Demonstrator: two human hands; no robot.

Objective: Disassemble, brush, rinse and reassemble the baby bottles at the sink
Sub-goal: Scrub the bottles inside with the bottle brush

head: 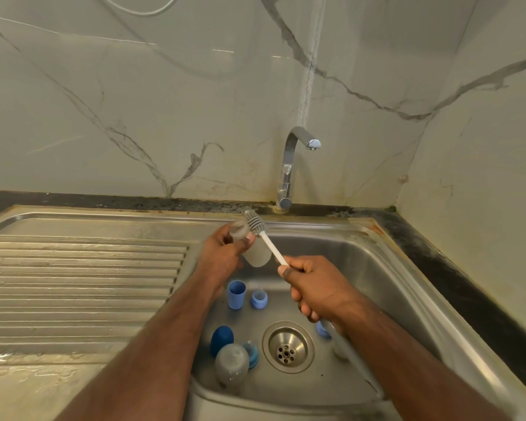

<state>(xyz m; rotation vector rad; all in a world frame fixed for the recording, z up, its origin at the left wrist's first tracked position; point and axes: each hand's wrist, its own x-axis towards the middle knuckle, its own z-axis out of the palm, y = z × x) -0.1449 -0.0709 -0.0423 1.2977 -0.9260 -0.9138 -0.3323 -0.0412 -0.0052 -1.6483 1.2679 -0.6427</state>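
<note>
Both hands are busy above the far left part of the sink [386, 268]: the left hand [222, 253] is wrapped round a clear bottle body [252, 247], and the right hand [310, 284] is closed in a fist round the white handle of the bottle brush [263, 235]. That bottle lies tilted, one end far and left at the fingertips, the other near and right over the basin; which end is the mouth I cannot tell. The brush handle runs almost parallel to it, and its grey bristle head sits outside the bottle, just beside the far-left end. Judging by this, the coming stroke depends on bringing the bristles in line with the bottle's long axis at its open end. Down on the basin floor lie a light blue cap [236, 294], a blue collar with teat [258, 300], a dark blue cap [222, 338], a second bottle [232, 363] and the drain [287, 347]; the tap [295, 165] looks dry.
</note>
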